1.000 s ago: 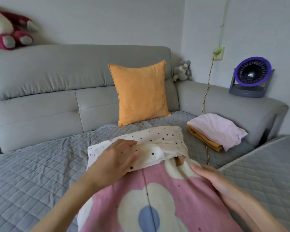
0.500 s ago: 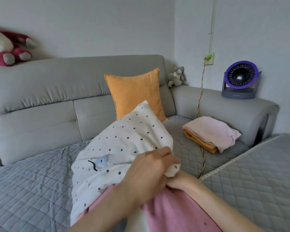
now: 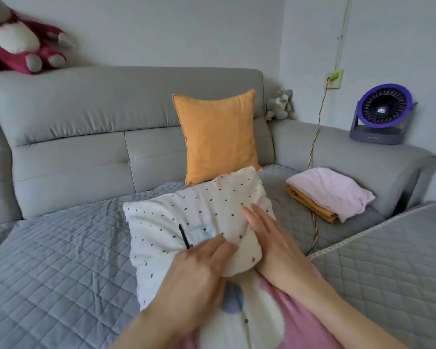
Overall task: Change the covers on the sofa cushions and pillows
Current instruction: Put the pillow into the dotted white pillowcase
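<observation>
Left hand [image 3: 199, 270] comes in from the lower left, fingers bent over the near edge of the polka-dot pillow [image 3: 199, 217], gripping the white fabric where it meets the pink flower cover [image 3: 275, 318]. Right hand [image 3: 267, 238] lies flat on top of the pillow, fingers straight and together, pointing up-left, pressing down, nothing pinched. Right forearm crosses over the pink cover.

Pillow sits just ahead of both hands, on the grey quilted sofa seat [image 3: 61, 260]. Its long axis runs from the near left away to the far right, far corner close to the orange cushion [image 3: 219, 137]. Pink cover is below and behind the hands, toward the body, its open end at the left hand's grip. Left hand is nearer the seam; right hand is further up the pillow body.

Likely step: separating pillow from pink cover, pull along that axis.

Folded pink and orange covers [image 3: 330, 192] lie well right of the right hand. Only one view.
</observation>
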{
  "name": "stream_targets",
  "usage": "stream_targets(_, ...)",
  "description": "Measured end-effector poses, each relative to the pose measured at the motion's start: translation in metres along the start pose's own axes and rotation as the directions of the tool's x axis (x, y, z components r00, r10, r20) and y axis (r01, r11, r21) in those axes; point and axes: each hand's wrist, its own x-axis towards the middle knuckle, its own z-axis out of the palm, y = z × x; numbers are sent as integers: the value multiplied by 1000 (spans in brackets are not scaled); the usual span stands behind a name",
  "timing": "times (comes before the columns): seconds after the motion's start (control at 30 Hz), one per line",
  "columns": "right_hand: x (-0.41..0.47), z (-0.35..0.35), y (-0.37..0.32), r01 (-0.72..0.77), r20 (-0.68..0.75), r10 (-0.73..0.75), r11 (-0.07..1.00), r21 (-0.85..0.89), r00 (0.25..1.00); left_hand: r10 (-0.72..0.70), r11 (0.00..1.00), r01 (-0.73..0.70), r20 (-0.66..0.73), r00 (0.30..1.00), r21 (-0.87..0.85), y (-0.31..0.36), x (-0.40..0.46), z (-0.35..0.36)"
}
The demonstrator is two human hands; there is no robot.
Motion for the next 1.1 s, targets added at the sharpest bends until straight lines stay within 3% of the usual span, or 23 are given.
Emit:
stream_targets(0.1,-2,14,22,21,-146,-6,995,99,989,65,995,-64,-8,998,70,3,-20,7)
stream_targets(0.3,-14,28,54,53,-226,-48,998,16,973,-306,924,301,-13,952,235,-75,-79,14)
stream_targets(0.37,-15,25,65,36,-229,-38,999,-15,973,-575,815,575,-35,818,73,-100,-94,8)
stream_targets(0.4,-16,26,72,33,-218,-38,999,-27,975,-714,700,713,-15,700,-51,-107,-101,7)
stream_targets(0.43,-17,27,77,7,-201,-13,999,-32,979,-800,594,794,7,600,-130,-108,-105,9)
stream_targets(0.47,-20,29,82,-30,-186,24,999,-30,982,-829,549,819,14,559,-165,-104,-110,14)
stream_targets(0.57,-32,20,82,-71,-174,87,993,96,981,-780,591,746,21,626,-308,-84,-125,16)
stream_targets(0.63,-46,8,79,-9,-204,40,989,151,978,-700,665,649,-6,714,-371,-79,-136,2)
stream_targets(0.67,-52,5,80,7,-212,19,992,124,977,-691,676,634,-23,723,-375,-81,-142,-4)
stream_targets(0.73,-59,8,86,-71,-83,79,993,98,993,-708,642,669,47,705,-375,-87,-151,-7)
stream_targets(0.83,-58,14,88,-322,201,282,924,208,938,-641,478,747,398,656,-461,-87,-151,0)
stream_targets(0.9,-55,3,89,-363,294,270,870,333,917,-542,375,770,552,634,-516,-87,-142,-11)
stream_targets(0.93,-47,-5,86,-369,341,236,836,406,910,-476,369,776,613,630,-511,-88,-136,-19)
stream_targets(1.0,-36,-25,82,-498,488,218,654,569,845,-423,290,818,700,575,-497,-96,-129,-33)
stream_targets(1.07,-20,-34,92,-687,630,295,447,573,718,-536,74,865,712,454,-496,-110,-123,-36)
stream_targets(1.1,-14,-34,98,-731,662,322,396,555,677,-610,-38,870,701,370,-492,-118,-122,-33)
